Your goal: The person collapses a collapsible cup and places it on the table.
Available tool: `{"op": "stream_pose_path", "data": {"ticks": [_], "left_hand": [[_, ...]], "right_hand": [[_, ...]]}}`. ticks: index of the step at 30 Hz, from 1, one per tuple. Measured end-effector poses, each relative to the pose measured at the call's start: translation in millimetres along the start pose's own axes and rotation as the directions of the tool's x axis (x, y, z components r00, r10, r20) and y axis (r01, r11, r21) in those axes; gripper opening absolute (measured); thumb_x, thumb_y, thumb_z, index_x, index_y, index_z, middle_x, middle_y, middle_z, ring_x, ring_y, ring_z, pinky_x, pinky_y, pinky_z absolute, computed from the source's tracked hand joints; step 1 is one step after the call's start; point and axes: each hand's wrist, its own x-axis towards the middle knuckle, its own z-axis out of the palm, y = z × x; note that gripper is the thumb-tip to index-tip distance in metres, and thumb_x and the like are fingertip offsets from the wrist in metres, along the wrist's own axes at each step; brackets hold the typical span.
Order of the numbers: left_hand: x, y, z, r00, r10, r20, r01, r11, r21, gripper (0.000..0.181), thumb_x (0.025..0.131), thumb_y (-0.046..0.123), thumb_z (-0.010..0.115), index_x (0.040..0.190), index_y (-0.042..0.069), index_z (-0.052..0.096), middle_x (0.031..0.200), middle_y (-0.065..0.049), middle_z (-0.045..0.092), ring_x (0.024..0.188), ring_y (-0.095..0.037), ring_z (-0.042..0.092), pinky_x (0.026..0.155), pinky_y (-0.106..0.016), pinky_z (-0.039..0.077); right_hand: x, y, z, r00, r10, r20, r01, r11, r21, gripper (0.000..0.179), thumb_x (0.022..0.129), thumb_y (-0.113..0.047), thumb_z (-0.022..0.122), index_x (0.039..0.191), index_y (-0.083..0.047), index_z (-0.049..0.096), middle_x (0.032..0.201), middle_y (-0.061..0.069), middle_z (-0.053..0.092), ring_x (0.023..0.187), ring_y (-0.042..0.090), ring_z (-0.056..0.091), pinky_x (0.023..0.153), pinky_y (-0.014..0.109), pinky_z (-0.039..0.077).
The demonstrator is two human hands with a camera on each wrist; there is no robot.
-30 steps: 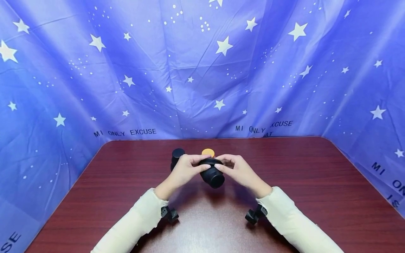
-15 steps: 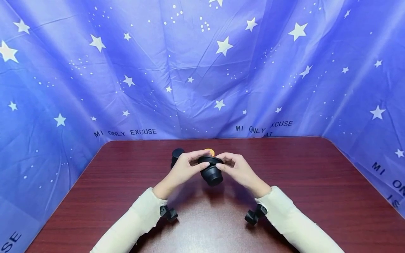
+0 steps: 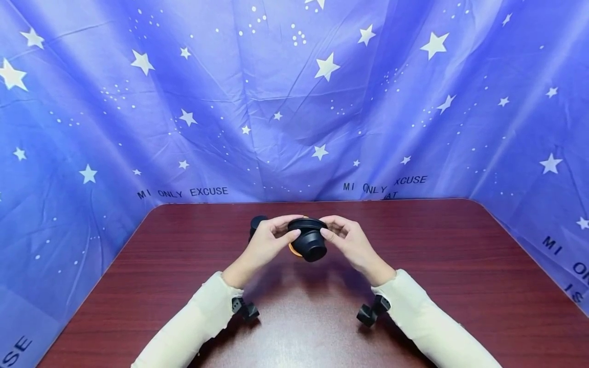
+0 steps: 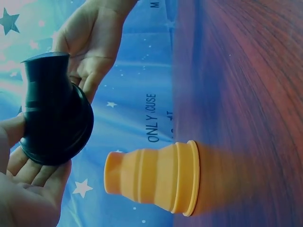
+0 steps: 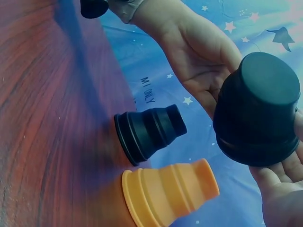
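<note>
A black collapsible cup (image 3: 310,246) is held up between both hands, its wide rim away from me and its narrow base tilted toward me. My left hand (image 3: 266,244) grips its left side, thumb on the near face and fingers behind the rim. On the opposite side, my right hand (image 3: 355,248) pinches the rim the same way. In the left wrist view the cup's narrow part leans to one side of the rim. An orange collapsible cup (image 4: 158,177) stands rim-down on the table behind it, mostly hidden in the head view.
A second black collapsible cup (image 5: 150,132) stands rim-down beside the orange one, partly behind the left hand in the head view. The dark red wooden table (image 3: 437,255) ends at a blue star-patterned curtain (image 3: 294,102). A small black device (image 3: 248,311) sits at the left wrist.
Both hands have raised the black cup slightly and turned its base. It now covers the orange cup's top, while the orange lower rim shows at its lower left.
</note>
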Motion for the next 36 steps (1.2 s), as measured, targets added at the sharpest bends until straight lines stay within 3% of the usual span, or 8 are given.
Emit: {"op": "stream_pose_path", "data": {"ticks": [4, 8, 15, 19, 24, 29, 36], "left_hand": [[-1.4, 7.1, 1.4, 1.0, -0.018, -0.012, 0.018, 1.0, 0.02, 0.036, 0.089, -0.001, 0.061, 0.124, -0.01, 0.056, 0.116, -0.023, 0.063, 0.098, -0.012, 0.064, 0.082, -0.023, 0.051], [-2.0, 6.7, 2.6, 0.999, -0.044, -0.008, 0.044, 0.997, 0.059, 0.038, 0.088, 0.0, 0.064, 0.124, -0.009, 0.056, 0.118, -0.021, 0.062, 0.106, -0.023, 0.061, 0.083, -0.023, 0.051], [1.8, -28.0, 5.2, 1.0, -0.025, 0.005, 0.024, 0.986, 0.164, 0.037, 0.084, 0.005, 0.069, 0.12, -0.001, 0.063, 0.114, -0.014, 0.066, 0.105, -0.019, 0.062, 0.079, -0.022, 0.052], [2.2, -28.8, 6.3, 0.999, -0.027, 0.022, 0.023, 0.981, 0.192, 0.037, 0.084, 0.005, 0.07, 0.12, 0.0, 0.064, 0.112, -0.013, 0.067, 0.1, -0.017, 0.063, 0.076, -0.021, 0.052], [2.7, -26.7, 4.5, 0.999, -0.022, 0.03, 0.017, 0.988, 0.153, 0.038, 0.084, 0.006, 0.07, 0.121, 0.001, 0.063, 0.115, -0.013, 0.066, 0.104, -0.019, 0.062, 0.083, -0.027, 0.052], [3.8, -26.0, 2.1, 0.999, 0.035, 0.008, -0.036, 0.997, 0.066, 0.043, 0.086, 0.005, 0.067, 0.127, -0.001, 0.057, 0.119, -0.016, 0.063, 0.11, -0.023, 0.059, 0.091, -0.033, 0.049], [1.5, -22.7, 0.6, 0.998, 0.062, -0.03, -0.062, 0.998, -0.007, 0.039, 0.094, 0.009, 0.057, 0.132, 0.0, 0.052, 0.123, -0.018, 0.061, 0.113, -0.019, 0.058, 0.093, -0.026, 0.047]], "right_hand": [[-0.2, -2.3, -1.3, 0.999, 0.045, 0.011, -0.045, 0.999, -0.002, 0.024, 0.09, -0.004, 0.059, 0.11, 0.01, 0.059, 0.092, -0.004, 0.067, 0.085, 0.008, 0.061, 0.075, 0.021, 0.049], [-0.4, -7.7, -1.1, 0.996, 0.073, 0.041, -0.069, 0.994, -0.088, 0.022, 0.09, -0.007, 0.062, 0.109, 0.004, 0.062, 0.096, 0.007, 0.067, 0.085, 0.011, 0.062, 0.077, 0.024, 0.051], [-1.2, 1.8, 2.4, 0.992, 0.034, 0.121, -0.009, 0.98, -0.2, 0.018, 0.089, -0.009, 0.064, 0.105, -0.001, 0.065, 0.099, 0.012, 0.067, 0.085, 0.012, 0.063, 0.075, 0.024, 0.051], [-2.1, 3.0, 3.0, 0.992, 0.017, 0.123, 0.008, 0.979, -0.201, 0.019, 0.088, -0.006, 0.065, 0.105, 0.002, 0.065, 0.098, 0.014, 0.068, 0.085, 0.011, 0.063, 0.075, 0.023, 0.051], [-0.9, 4.2, 2.8, 0.995, 0.001, 0.105, 0.018, 0.983, -0.184, 0.018, 0.087, -0.003, 0.065, 0.103, 0.003, 0.065, 0.098, 0.016, 0.068, 0.085, 0.011, 0.063, 0.075, 0.023, 0.051], [1.9, 3.9, 3.2, 0.996, -0.038, 0.081, 0.049, 0.99, -0.134, 0.017, 0.088, 0.001, 0.063, 0.104, 0.005, 0.063, 0.097, 0.017, 0.067, 0.084, 0.009, 0.062, 0.074, 0.023, 0.051], [2.5, -1.7, 3.6, 0.997, -0.059, -0.041, 0.059, 0.998, -0.005, 0.022, 0.088, 0.005, 0.058, 0.109, 0.013, 0.056, 0.092, -0.005, 0.065, 0.085, 0.005, 0.059, 0.071, 0.018, 0.048]]}}
